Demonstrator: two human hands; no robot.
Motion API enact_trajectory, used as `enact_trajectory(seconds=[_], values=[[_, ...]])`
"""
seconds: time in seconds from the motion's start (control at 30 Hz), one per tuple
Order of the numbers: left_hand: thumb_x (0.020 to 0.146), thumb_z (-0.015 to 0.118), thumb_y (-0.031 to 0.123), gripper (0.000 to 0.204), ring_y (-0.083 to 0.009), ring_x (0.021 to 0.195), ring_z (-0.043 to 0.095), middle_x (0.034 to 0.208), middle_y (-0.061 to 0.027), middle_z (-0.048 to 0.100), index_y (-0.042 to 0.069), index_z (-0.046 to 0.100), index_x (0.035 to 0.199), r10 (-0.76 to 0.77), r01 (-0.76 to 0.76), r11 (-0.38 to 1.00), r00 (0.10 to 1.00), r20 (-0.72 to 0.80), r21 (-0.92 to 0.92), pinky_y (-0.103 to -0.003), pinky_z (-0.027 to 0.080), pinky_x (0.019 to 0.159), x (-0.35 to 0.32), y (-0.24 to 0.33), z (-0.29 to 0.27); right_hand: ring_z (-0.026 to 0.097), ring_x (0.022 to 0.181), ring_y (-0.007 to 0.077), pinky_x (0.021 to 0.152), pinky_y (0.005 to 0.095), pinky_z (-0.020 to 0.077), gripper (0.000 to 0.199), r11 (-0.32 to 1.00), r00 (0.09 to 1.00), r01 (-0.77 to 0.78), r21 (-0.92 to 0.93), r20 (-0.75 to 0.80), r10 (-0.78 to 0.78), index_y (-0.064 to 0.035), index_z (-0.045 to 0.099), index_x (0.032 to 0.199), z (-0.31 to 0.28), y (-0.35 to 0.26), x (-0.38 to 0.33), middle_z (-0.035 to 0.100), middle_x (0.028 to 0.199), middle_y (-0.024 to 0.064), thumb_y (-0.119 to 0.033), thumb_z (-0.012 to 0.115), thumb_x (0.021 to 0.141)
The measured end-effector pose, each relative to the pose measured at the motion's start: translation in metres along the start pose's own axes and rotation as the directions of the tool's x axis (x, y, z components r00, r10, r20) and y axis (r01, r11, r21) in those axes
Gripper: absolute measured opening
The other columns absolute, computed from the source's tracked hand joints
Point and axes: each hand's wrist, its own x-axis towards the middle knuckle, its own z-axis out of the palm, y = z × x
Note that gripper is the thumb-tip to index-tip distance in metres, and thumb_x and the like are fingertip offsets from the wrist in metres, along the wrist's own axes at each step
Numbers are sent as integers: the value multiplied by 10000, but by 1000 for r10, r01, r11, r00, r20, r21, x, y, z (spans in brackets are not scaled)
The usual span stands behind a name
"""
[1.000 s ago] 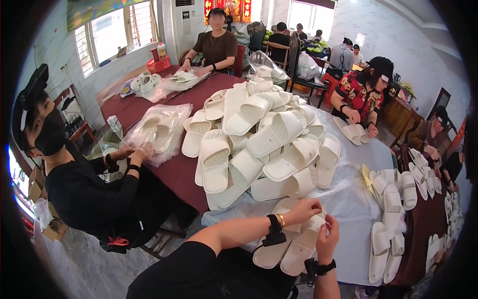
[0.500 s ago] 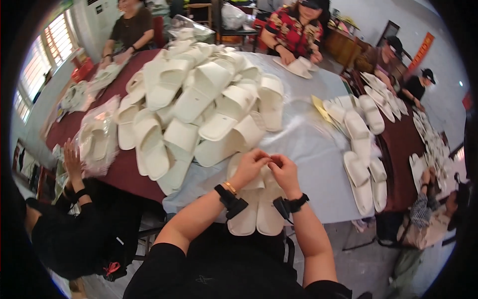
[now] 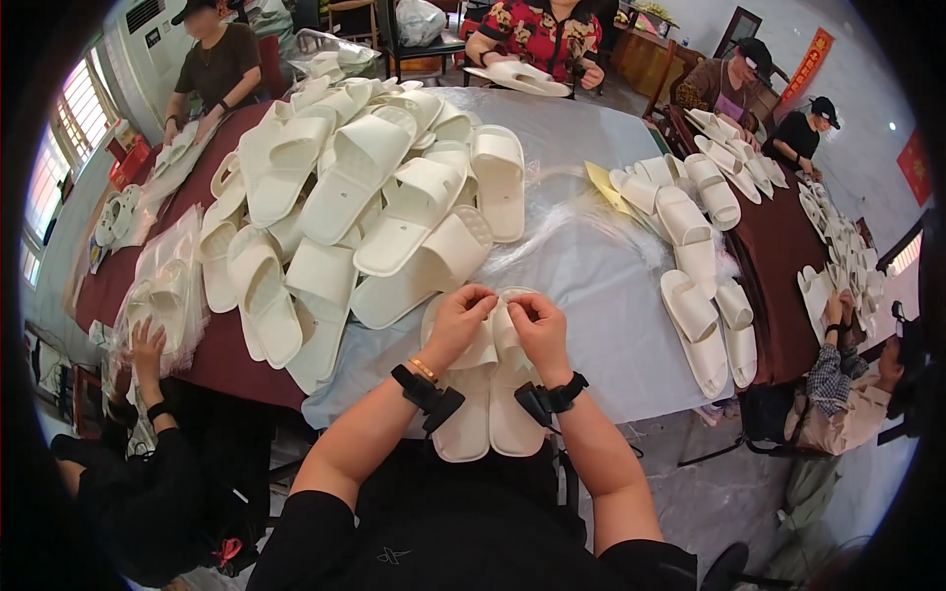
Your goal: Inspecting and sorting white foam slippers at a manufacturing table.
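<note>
- Slipper pair (image 3: 463,424): white, side by side at the near edge of the tabletop (image 3: 591,340), left of the near right corner, with straps above the cloth and near ends reaching past the edge.
- Left hand (image 3: 457,325): above the left strap, closed to a pinch of thumb and fingers near the front ends of the pair; anything between the fingertips too small to make out.
- Right hand (image 3: 542,330): over the right slipper, likewise pinched closed, with fingertips just beside those of the left; impossible to tell what, if anything, is gripped.
- Pile (image 3: 360,172): white slippers, heaped and overlapping across the left half of the tabletop, well back from the near right corner.
- Film (image 3: 567,212): clear, crumpled, on the pale cover right of the pile.
- Row (image 3: 694,330): more white slippers, along the right edge, down to the near right corner.
- Sheet (image 3: 603,184): yellow, partly beneath the far end of the row.
- Bags (image 3: 182,241): clear, at the left edge, with a slipper visible within and a co-worker's hand (image 3: 148,345) against the near side.
- Co-worker (image 3: 547,34): at the far edge, in red patterned shirt, with a white slipper (image 3: 522,77) held up.
</note>
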Motion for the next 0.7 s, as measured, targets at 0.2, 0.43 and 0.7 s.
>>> enact_trajectory(seconds=[0.2, 0.43, 0.7], values=[[925, 618, 156, 159, -61, 730, 529, 816, 19, 614, 11, 658, 977, -35, 37, 998, 999, 30, -60, -210, 443, 678, -1, 5, -2, 598, 646, 126, 603, 255, 481, 94, 993, 995, 98, -66, -11, -99, -7, 694, 898, 3, -6, 0, 660, 805, 72, -72, 677, 832], [925, 613, 155, 161, -59, 732, 527, 814, 19, 611, 8, 656, 973, -42, 45, 998, 997, 64, -35, -208, 436, 676, 1, 3, -2, 578, 624, 126, 582, 258, 469, 91, 993, 996, 92, -68, 3, -92, -10, 695, 890, 3, -5, 0, 638, 775, 70, -78, 678, 832], [920, 613, 159, 157, -57, 724, 528, 796, 21, 610, 13, 665, 941, -30, 32, 999, 996, 80, -14, -208, 432, 667, 2, 1, -2, 586, 619, 140, 579, 271, 473, 81, 990, 995, 100, -97, -7, -101, -13, 690, 871, 3, -6, 0, 637, 761, 72, -75, 674, 821]])
